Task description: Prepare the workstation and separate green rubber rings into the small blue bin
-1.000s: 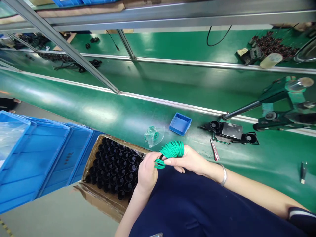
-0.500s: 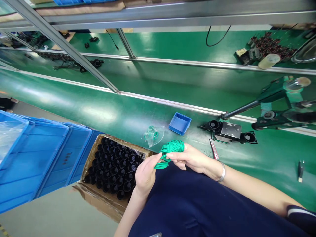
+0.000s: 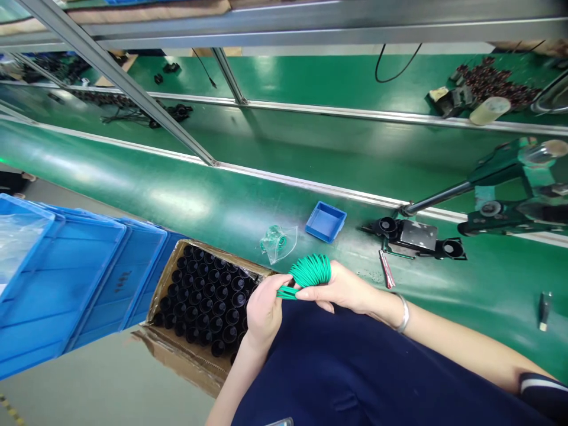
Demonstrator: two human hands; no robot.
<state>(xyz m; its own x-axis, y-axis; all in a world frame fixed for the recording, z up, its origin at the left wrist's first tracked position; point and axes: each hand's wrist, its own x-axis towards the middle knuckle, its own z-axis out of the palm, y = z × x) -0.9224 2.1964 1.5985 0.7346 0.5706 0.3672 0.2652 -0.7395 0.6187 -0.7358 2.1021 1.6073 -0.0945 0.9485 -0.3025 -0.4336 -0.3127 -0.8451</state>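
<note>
Between my two hands is a bundle of thin green rings (image 3: 312,270), fanned out side by side at the top; I cannot tell if any are joined. My left hand (image 3: 265,303) is closed on the lower left end of the bundle, thumb and fingers pinching several rings. From the right, my right hand (image 3: 339,290) wraps round the bundle, its thumb laid along the lower rings and part of the fingers hidden. Just beyond the hands, a clear plastic bag (image 3: 284,241) with more green rings lies on the green bench (image 3: 239,207).
A blue tray (image 3: 326,222) sits behind the bag. To its right are a black fixture (image 3: 417,235) under a green press (image 3: 497,195) and a red utility knife (image 3: 386,269). A carton (image 3: 186,361) of black cups and stacked blue crates (image 3: 89,278) stand left.
The rings have spread into a wider fan, and my right thumb has slid lower along them. Both hands keep their hold; the view has shifted slightly.
</note>
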